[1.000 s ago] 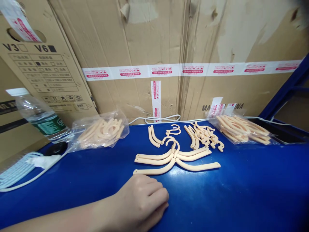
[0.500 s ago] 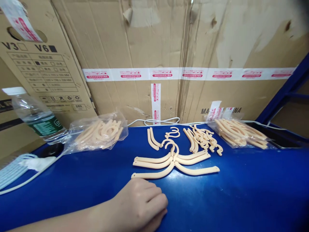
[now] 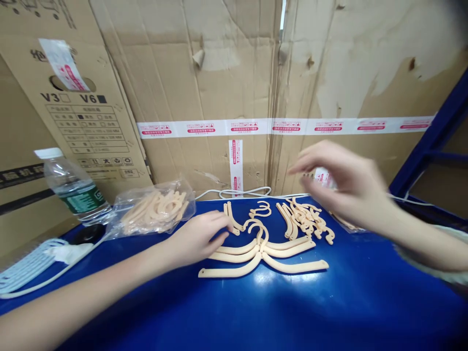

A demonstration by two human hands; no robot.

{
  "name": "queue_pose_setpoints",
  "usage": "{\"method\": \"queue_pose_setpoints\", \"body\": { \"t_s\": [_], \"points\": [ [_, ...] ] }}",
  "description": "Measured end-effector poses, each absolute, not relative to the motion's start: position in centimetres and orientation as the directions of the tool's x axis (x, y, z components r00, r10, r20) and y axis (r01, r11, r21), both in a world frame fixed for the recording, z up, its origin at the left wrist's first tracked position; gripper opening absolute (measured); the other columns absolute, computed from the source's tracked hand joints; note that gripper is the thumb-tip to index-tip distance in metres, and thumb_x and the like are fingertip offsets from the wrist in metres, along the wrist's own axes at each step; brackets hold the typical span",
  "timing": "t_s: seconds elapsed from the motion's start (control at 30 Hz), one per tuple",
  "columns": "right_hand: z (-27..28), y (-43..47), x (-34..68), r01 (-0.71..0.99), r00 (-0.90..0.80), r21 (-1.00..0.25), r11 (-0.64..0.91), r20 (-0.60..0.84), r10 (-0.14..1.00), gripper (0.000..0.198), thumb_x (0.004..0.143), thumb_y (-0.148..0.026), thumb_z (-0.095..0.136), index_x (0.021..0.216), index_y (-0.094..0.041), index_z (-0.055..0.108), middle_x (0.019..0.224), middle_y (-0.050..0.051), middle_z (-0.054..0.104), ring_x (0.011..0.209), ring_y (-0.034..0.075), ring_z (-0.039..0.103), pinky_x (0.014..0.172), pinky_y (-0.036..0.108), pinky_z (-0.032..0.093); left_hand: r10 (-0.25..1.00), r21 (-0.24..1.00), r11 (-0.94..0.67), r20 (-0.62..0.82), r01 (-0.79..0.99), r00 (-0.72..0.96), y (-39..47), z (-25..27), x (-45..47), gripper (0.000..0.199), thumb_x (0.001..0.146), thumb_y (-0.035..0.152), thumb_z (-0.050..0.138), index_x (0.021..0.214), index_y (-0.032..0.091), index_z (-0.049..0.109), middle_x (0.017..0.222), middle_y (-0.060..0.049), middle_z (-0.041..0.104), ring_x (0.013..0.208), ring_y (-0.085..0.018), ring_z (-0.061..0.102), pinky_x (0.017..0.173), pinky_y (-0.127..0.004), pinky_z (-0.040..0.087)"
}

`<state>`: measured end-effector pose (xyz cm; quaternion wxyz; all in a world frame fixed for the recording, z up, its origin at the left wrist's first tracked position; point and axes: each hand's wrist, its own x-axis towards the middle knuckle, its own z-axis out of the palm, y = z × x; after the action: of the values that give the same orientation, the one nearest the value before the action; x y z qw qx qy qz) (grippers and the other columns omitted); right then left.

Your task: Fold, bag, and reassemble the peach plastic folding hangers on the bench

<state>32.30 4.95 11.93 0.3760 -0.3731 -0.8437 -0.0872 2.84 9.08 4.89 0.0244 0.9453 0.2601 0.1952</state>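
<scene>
My left hand (image 3: 201, 236), fingers bent and thumb apart, hovers over the left ends of the laid-out hanger arms (image 3: 239, 250). Its fingertips are close to a pair of loose hanger arms (image 3: 234, 219); whether they touch is hard to tell. Raised on the right, my right hand (image 3: 340, 178) is blurred, with a gap between thumb and fingers and nothing seen in it. Beige hanger hooks (image 3: 258, 229) lie where the central arms meet. Behind them are several loose hooks (image 3: 262, 209), and to the right a pile of small hooks and arms (image 3: 305, 217).
A clear bag of beige parts (image 3: 155, 209) lies at the left, beside a water bottle (image 3: 78, 190) and a coiled pale cable (image 3: 29, 263). Another bag of parts (image 3: 347, 223) is mostly hidden behind my right arm. Cardboard boxes (image 3: 204, 73) stand behind the blue tabletop (image 3: 278, 317).
My left hand has moved forward from the near edge to the hanger arms, its fist opening. My right hand has come into view from the right. The camera view has tilted up slightly.
</scene>
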Motion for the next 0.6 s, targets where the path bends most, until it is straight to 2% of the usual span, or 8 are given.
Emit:
{"method": "queue_pose_setpoints", "body": {
  "t_s": [0.07, 0.1, 0.17, 0.33, 0.47, 0.6],
  "points": [
    [10.4, 7.4, 31.3, 0.678, -0.557, -0.138, 0.722, 0.544, 0.627, 0.017, 0.087, -0.007, 0.054, 0.092, -0.017, 0.067, 0.091, 0.005, 0.066, 0.086, 0.017, 0.062, 0.078, 0.029, 0.051, 0.521, 0.114, -0.851, 0.299, 0.512, 0.799, 10.5, 4.7, 3.0, 0.018, 0.090, 0.006, 0.047, 0.096, 0.014, 0.062, 0.096, -0.007, 0.067, 0.091, -0.019, 0.063, 0.081, -0.032, 0.051],
    [9.4, 8.8, 30.9, 0.711, -0.600, -0.119, 0.693, 0.411, 0.687, 0.019, 0.086, -0.005, 0.054, 0.093, -0.016, 0.068, 0.093, 0.005, 0.067, 0.089, 0.018, 0.063, 0.080, 0.029, 0.050, 0.526, 0.102, -0.848, 0.284, 0.520, 0.802, 11.1, 4.6, 3.1, 0.018, 0.090, 0.005, 0.048, 0.095, 0.014, 0.062, 0.095, -0.007, 0.067, 0.091, -0.019, 0.063, 0.080, -0.032, 0.051],
    [7.2, 11.4, 30.2, 0.732, -0.614, -0.104, 0.673, 0.327, 0.719, 0.020, 0.083, -0.003, 0.057, 0.090, -0.015, 0.071, 0.091, 0.005, 0.070, 0.088, 0.019, 0.065, 0.080, 0.028, 0.050, 0.525, 0.083, -0.848, 0.265, 0.523, 0.809, 11.9, 4.4, 3.2, 0.015, 0.088, 0.005, 0.052, 0.094, 0.014, 0.063, 0.096, -0.006, 0.068, 0.091, -0.019, 0.064, 0.080, -0.031, 0.052],
    [3.7, 15.5, 29.7, 0.783, -0.593, -0.060, 0.619, 0.227, 0.773, 0.019, 0.082, -0.002, 0.062, 0.089, -0.015, 0.073, 0.089, 0.007, 0.072, 0.086, 0.021, 0.067, 0.074, 0.028, 0.050, 0.518, 0.035, -0.852, 0.212, 0.523, 0.829, 12.6, 4.2, 3.0, 0.017, 0.084, 0.004, 0.061, 0.094, 0.018, 0.063, 0.104, -0.004, 0.069, 0.098, -0.020, 0.065, 0.085, -0.031, 0.052],
    [2.8, 17.0, 29.4, 0.783, -0.605, -0.026, 0.621, 0.200, 0.771, 0.007, 0.088, -0.013, 0.066, 0.094, -0.014, 0.070, 0.094, 0.005, 0.071, 0.088, 0.020, 0.066, 0.078, 0.034, 0.052, 0.521, -0.015, -0.846, 0.184, 0.533, 0.833, 12.4, 4.3, 2.8, 0.018, 0.084, 0.006, 0.061, 0.097, 0.018, 0.064, 0.108, -0.005, 0.068, 0.099, -0.021, 0.065, 0.086, -0.033, 0.053],
    [2.3, 17.7, 29.2, 0.771, -0.621, -0.018, 0.636, 0.203, 0.758, 0.004, 0.091, -0.017, 0.066, 0.093, -0.014, 0.068, 0.095, 0.004, 0.068, 0.088, 0.018, 0.065, 0.080, 0.036, 0.053, 0.523, -0.053, -0.842, 0.164, 0.536, 0.837, 12.3, 4.4, 2.7, 0.019, 0.085, 0.007, 0.062, 0.101, 0.018, 0.063, 0.110, -0.005, 0.067, 0.100, -0.021, 0.065, 0.086, -0.033, 0.053]
  ]
}}
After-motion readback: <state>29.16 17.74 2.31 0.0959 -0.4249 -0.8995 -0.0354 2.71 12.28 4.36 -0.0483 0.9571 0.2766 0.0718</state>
